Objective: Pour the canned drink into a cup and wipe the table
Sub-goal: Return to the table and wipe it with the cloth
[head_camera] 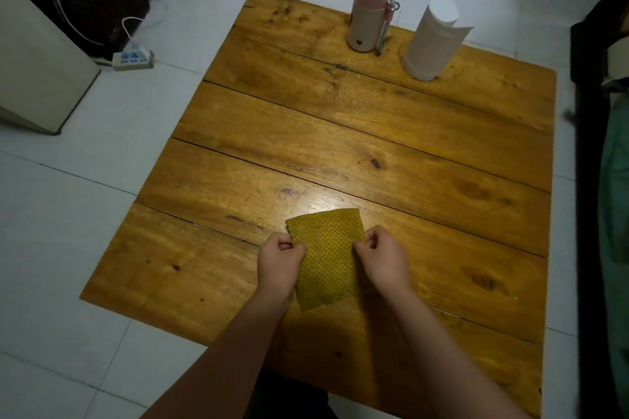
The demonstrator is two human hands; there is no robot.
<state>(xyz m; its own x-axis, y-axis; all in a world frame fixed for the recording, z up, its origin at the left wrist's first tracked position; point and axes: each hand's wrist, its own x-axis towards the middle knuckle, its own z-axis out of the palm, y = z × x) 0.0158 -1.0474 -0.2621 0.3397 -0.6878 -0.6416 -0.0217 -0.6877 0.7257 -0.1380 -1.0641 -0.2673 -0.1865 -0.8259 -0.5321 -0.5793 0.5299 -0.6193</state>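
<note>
A yellow-green woven cloth is stretched between my two hands just above the near middle of the wooden table. My left hand pinches the cloth's left edge with curled fingers. My right hand pinches its right edge the same way. No can or cup is in view.
A bottle with a blue lid and a white paper roll stand at the table's far right. A power strip with a white cable lies on the tiled floor to the left, beside a white appliance. Dark furniture lines the right side.
</note>
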